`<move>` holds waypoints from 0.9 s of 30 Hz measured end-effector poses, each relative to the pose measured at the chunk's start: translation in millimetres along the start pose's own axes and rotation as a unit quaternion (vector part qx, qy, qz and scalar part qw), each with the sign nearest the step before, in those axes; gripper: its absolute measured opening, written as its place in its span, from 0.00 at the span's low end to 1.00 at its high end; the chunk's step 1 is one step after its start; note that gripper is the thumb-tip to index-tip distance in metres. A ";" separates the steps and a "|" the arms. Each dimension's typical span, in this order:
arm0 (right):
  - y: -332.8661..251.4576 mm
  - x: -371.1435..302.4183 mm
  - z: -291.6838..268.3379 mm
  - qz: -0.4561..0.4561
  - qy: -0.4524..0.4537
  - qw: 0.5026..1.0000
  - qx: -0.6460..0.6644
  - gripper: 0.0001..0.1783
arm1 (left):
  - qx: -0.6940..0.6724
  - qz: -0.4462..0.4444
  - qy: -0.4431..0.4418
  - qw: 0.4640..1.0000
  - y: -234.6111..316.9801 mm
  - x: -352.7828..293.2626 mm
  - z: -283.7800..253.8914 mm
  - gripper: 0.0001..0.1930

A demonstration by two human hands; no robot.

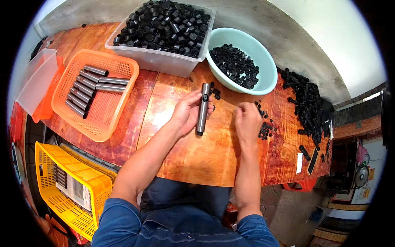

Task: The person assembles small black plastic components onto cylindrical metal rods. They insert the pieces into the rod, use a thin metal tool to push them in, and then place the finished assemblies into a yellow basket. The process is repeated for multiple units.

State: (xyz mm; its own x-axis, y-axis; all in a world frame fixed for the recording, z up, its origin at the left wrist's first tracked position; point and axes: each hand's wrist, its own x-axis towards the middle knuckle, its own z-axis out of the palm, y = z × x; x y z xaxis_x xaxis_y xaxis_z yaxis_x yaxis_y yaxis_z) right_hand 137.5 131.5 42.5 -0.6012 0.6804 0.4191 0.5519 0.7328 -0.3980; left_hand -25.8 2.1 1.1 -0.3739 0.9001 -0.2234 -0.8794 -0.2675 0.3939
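My left hand (187,113) is closed around a grey metal tube (202,111), held upright in the picture over the middle of the wooden table. The tube has a black cap at its near end and a dark round spot or fitting on its upper part. To the right, my right hand (248,121) has its fingers curled together, beside a scatter of small black pieces (265,131). What its fingers hold, if anything, is hidden. A few loose black pieces (216,92) lie just beyond the tube.
An orange basket (103,131) at left holds several metal tubes (85,88). Behind stand a clear bin (164,61) of black caps and a pale blue basin (263,70) of small black parts. Black parts (306,99) pile up at right. A yellow crate (74,164) sits lower left.
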 end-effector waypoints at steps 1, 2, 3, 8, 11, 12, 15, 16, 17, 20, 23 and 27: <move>7.2 2.7 -9.7 0.032 -0.003 0.998 -0.048 0.07 | 0.007 0.003 0.005 1.000 0.4 1.0 -0.5 0.16; 16.2 3.8 -16.2 0.054 -0.013 0.995 -0.088 0.06 | 0.004 0.006 0.006 1.000 0.7 0.8 0.8 0.15; 20.2 5.7 -21.8 0.109 -0.057 0.987 -0.102 0.06 | 0.007 0.005 0.006 1.000 1.0 0.6 1.0 0.15; 27.5 5.6 -25.3 0.177 -0.178 0.964 -0.092 0.09 | 0.009 0.005 0.012 1.000 1.5 -0.1 2.2 0.17; 33.0 4.8 -20.9 0.166 -0.197 0.962 -0.090 0.10 | 0.011 0.006 0.009 1.000 0.6 0.2 3.0 0.16; 32.8 4.7 -20.2 0.158 -0.195 0.964 -0.086 0.10 | 0.015 0.006 0.008 1.000 0.8 0.8 2.9 0.15; 28.5 5.3 -20.6 0.139 -0.191 0.971 -0.042 0.09 | 0.025 0.009 0.011 1.000 1.9 0.4 3.2 0.13; 23.4 7.0 -24.3 0.134 -0.192 0.972 -0.007 0.09 | 0.028 0.010 0.013 0.999 2.2 -0.2 3.5 0.13; 18.8 8.4 -27.1 0.128 -0.192 0.973 0.028 0.10 | 0.024 0.008 0.014 1.000 2.3 -1.0 4.8 0.14; 9.6 5.8 -28.8 0.175 -0.189 0.937 0.236 0.12 | 0.016 0.002 0.009 1.000 1.4 -2.2 5.8 0.14; 0.9 3.4 -28.7 0.155 -0.199 0.887 0.387 0.12 | 0.018 -0.008 -0.003 1.000 -0.6 -2.2 6.4 0.14; -3.1 1.1 -24.0 0.158 -0.214 0.844 0.466 0.08 | 0.018 -0.019 -0.016 1.000 -1.8 -5.8 11.8 0.15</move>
State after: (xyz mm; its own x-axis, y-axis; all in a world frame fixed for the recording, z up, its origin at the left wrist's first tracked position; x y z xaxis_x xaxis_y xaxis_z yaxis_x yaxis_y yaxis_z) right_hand 149.0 130.3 63.8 -0.7733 0.6288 -0.0813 0.1489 0.0555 -0.9873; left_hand -18.5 1.4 12.2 -0.3306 0.9202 -0.2098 -0.8809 -0.2211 0.4184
